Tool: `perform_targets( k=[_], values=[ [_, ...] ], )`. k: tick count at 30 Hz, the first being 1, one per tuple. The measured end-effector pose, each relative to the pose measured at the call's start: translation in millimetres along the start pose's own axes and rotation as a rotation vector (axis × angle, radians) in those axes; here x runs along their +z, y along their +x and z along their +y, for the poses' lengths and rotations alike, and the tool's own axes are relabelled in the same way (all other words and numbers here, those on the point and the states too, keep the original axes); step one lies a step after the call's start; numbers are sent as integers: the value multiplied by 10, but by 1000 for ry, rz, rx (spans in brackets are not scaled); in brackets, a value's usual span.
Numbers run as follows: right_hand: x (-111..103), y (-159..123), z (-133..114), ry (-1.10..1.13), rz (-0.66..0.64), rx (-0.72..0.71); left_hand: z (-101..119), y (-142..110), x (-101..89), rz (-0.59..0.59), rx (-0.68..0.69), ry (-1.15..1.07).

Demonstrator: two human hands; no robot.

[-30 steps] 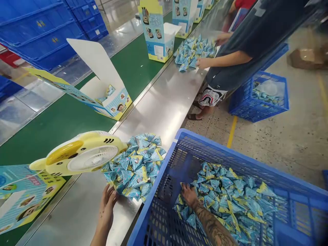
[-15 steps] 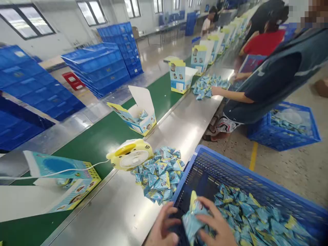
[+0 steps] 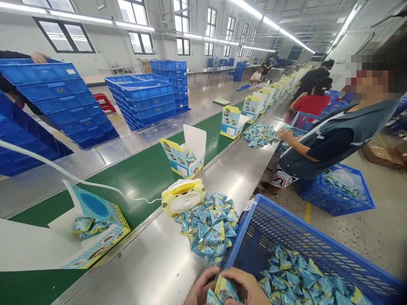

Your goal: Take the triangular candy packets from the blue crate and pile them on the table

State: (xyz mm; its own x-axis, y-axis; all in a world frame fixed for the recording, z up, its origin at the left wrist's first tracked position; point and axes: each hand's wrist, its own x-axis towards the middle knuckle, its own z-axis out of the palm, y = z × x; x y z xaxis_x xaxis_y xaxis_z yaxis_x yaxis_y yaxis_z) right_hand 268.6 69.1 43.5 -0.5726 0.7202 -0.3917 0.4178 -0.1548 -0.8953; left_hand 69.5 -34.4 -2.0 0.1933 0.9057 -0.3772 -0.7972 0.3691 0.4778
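Head view, hands: 2, mine; left hand (image 3: 202,284) and right hand (image 3: 249,284) at bottom edge, fingers curled.
Grip: both closed round held packets (image 3: 225,289); at least 2 visible, exact count hidden by fingers.
Held packets' position: between my palms, near the basket's left side.
Packet look: shiny film, blue with yellow, pointed pyramid shapes, crinkled.
Piles: 2 on the ledge; near pile (image 3: 213,226) touching fan, far pile (image 3: 260,134) by co-worker. Too many to count.
Fan: 1, fan (image 3: 184,199), yellow plastic, animal-shaped, round white grille, white cable (image 3: 111,189).
Baskets: 2 holding packets; near basket (image 3: 286,224), blue plastic mesh, and far basket (image 3: 337,203), behind co-worker.
Cartons, nearest: 2, open, printed card; left carton (image 3: 104,250) and middle carton (image 3: 178,156), packets inside each. More in a row beyond, not countable.
Surfaces: 2; steel ledge (image 3: 146,262), smooth and glossy, alongside green belt (image 3: 146,169), flat.
Crate stacks: at least 3 across the belt, blue crates (image 3: 73,106), rigid plastic.
Co-worker: 1 nearest, co-worker (image 3: 330,140), dark top, hands by far pile. Several people beyond.
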Motion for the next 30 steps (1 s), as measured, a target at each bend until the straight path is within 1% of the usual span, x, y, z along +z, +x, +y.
perform_targets(
  k=[1, 2, 4, 5, 6, 7, 8, 9, 10, 11, 12, 13, 15, 17, 19, 21, 22, 24, 25, 27, 28, 30],
  values=[
    [-41, 14, -73, 42, 68, -6, 78, -69, -80, 21, -2, -18],
    [-109, 23, -158, 107, 179, -26, 171, -137, -150, 73, -10, -42],
    [-282, 17, -364, 273, 467, -104, 393, -268, -240, 237, -35, -133],
    [-362, 4, -477, 335, 571, -165, 514, -327, -254, 303, -47, -180],
    [-427, -12, -591, 352, 584, -230, 633, -381, -246, 330, -53, -205],
    [-471, -27, -698, 318, 512, -292, 748, -427, -220, 319, -50, -199],
    [-496, -34, -794, 254, 401, -343, 857, -465, -179, 282, -27, -166],
    [-505, -32, -874, 200, 309, -383, 957, -494, -127, 246, 26, -128],
    [-504, -16, -936, 184, 286, -426, 1047, -512, -69, 233, 100, -93],
    [-499, 12, -981, 186, 313, -471, 1126, -518, -9, 251, 179, -58],
    [-494, 50, -1008, 189, 368, -507, 1194, -512, 52, 291, 239, -18],
    [-492, 96, -1021, 178, 409, -531, 1247, -494, 109, 336, 270, 32],
    [-502, 200, -1013, 132, 438, -538, 1310, -421, 200, 393, 285, 118],
    [-527, 317, -969, 85, 412, -510, 1320, -295, 238, 414, 319, 171],
    [-566, 480, -894, 44, 337, -435, 1294, -101, 203, 426, 338, 220],
    [-622, 727, -787, -67, 255, -304, 1250, 185, 91, 494, 320, 288],
    [-658, 881, -719, -119, 262, -247, 1228, 365, 10, 552, 331, 329],
    [-755, 1211, -557, -222, 316, -176, 1182, 777, -180, 669, 398, 438],
    [-822, 1359, -458, -295, 309, -162, 1156, 990, -278, 709, 411, 518],
    [-1011, 1549, -210, -445, 259, -184, 1080, 1360, -461, 740, 368, 651],
    [-1140, 1575, -46, -488, 265, -202, 1019, 1492, -540, 756, 339, 687],
    [-1457, 1483, 399, -475, 368, -186, 827, 1614, -672, 804, 319, 745]
  ],
)
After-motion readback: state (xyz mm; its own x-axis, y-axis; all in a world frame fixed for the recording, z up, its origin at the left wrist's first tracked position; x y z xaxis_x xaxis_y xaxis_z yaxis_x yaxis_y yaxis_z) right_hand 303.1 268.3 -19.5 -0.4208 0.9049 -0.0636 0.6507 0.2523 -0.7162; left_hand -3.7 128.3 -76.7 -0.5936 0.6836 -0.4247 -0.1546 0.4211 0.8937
